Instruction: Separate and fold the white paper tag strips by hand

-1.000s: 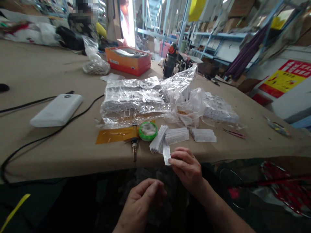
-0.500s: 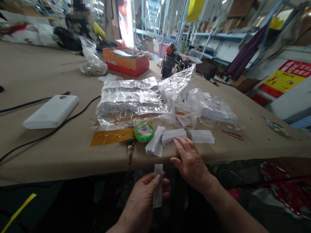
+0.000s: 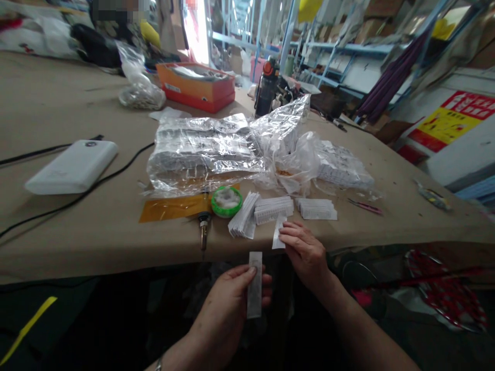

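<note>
My left hand is below the table edge, fingers closed on a narrow white paper strip held upright. My right hand is at the table's front edge, pinching a small white paper label that it lifts off the table. Just beyond it lie three stacks of white labels, one fanned out and one further right. A green round dish sits to their left.
Clear plastic bags of label packs fill the middle of the brown table. Also on it: a white power bank with black cable, an orange strip, a small metal tool, an orange box, a black bottle, pink tweezers.
My left hand has taken the paper strip and raised it upright. My right hand went to the label stacks and now pinches a fresh label off them.
</note>
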